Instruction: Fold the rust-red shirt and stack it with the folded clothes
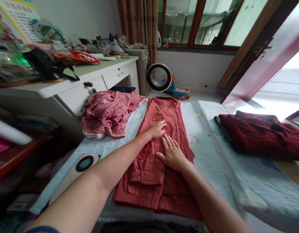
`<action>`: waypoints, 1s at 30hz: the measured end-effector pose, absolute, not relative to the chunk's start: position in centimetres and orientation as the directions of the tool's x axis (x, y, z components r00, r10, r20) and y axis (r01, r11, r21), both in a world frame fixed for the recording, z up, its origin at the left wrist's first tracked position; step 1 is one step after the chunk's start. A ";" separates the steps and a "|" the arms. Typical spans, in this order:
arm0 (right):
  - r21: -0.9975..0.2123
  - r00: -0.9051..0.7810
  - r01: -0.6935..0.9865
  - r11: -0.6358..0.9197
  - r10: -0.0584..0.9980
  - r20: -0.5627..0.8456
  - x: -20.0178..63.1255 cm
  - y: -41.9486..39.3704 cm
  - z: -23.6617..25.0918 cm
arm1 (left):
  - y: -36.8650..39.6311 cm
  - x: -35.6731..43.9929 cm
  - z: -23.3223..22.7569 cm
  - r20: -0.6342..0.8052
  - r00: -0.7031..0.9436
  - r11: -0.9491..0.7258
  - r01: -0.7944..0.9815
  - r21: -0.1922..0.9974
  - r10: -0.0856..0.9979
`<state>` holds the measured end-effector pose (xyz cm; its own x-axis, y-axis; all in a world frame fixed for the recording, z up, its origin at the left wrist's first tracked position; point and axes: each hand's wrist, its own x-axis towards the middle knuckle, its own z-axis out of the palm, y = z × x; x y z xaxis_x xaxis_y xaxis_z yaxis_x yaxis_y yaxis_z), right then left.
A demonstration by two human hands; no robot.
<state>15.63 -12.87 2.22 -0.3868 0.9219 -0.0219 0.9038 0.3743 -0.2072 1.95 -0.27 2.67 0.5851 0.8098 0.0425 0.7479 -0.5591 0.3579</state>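
Observation:
A rust-red shirt (149, 152) lies partly folded on a light blue bed cover (207, 145), one buttoned cuff turned down over its body near the gathered hem. My left hand (158, 129) rests on the middle of the cloth, fingers together but stretched out. Just below and to its right, my right hand (173, 152) lies flat with its fingers spread, palm against the fabric. Neither hand grips anything. Left of the shirt is a crumpled heap of red-and-white patterned cloth (110, 111).
Dark red folded clothes (263, 132) are stacked at the right. A white device with a round black part (87, 163) lies at the bed's left edge. Beyond stand a cluttered desk (91, 72), a washing machine with its door (159, 77) open, and a blue ride-on toy (178, 90).

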 end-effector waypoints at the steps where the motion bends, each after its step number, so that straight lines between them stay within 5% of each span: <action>1: -0.203 -0.387 0.905 0.375 0.922 -0.022 15.6 -12.8 2.1 | -1.2 1.4 2.5 0.042 0.582 -0.557 0.752 0.353 0.812; 8: -0.179 -0.406 0.899 0.401 0.914 0.007 16.0 -12.5 1.3 | -8.7 -4.1 0.7 0.094 0.542 -0.549 0.814 0.187 0.835; 22: -0.217 -0.488 0.857 0.467 0.872 -0.051 16.3 -10.8 4.5 | -11.0 -6.5 0.6 0.197 0.492 -0.522 0.839 0.151 0.848; 28: -0.287 -0.477 0.802 0.524 0.851 0.219 13.0 -9.7 5.3 | -11.3 -6.4 0.9 0.187 0.481 -0.509 0.848 0.147 0.856; 30: -0.275 -0.479 0.814 0.512 0.859 0.181 12.1 -9.9 4.2 | -11.3 -6.3 0.8 0.195 0.481 -0.511 0.847 0.147 0.855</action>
